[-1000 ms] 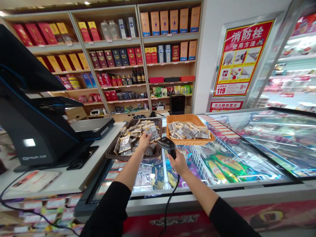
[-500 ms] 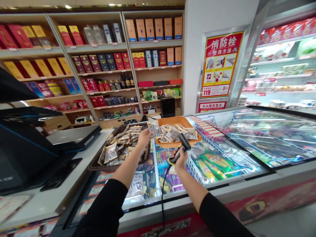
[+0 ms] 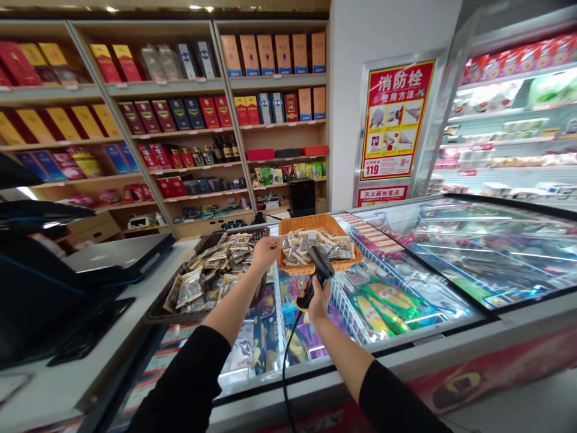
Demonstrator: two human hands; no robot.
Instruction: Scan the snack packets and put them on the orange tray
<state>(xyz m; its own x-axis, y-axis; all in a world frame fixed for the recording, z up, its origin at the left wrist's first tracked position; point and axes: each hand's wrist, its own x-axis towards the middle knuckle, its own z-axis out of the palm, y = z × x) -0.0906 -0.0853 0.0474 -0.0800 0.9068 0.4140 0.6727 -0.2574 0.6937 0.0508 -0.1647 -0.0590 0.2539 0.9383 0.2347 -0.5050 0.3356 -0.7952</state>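
Observation:
My left hand (image 3: 265, 251) reaches over the left rim of the orange wicker basket (image 3: 331, 224). Its fingers are pinched at the edge of a small clear snack packet (image 3: 289, 243), which lies against other packets in that basket. In my right hand (image 3: 319, 296) is a black barcode scanner (image 3: 321, 263), gripped by its handle, its head tilted up in front of the orange basket. A black cable (image 3: 285, 367) hangs from the handle. Left of my left hand, a dark brown basket (image 3: 157, 310) holds many similar packets (image 3: 192, 287).
Both baskets stand on a glass-topped freezer (image 3: 406, 328) with packaged goods inside. On the left are a counter (image 3: 103, 355) and a dark checkout machine (image 3: 40, 270). Shelves of boxes (image 3: 225, 126) line the back wall, and a refrigerated display (image 3: 514, 126) is at right.
My left hand has moved right with the packet, from beside the orange basket to over its left rim, and the packet is lower. The scanner has shifted slightly left; the view has turned a little right.

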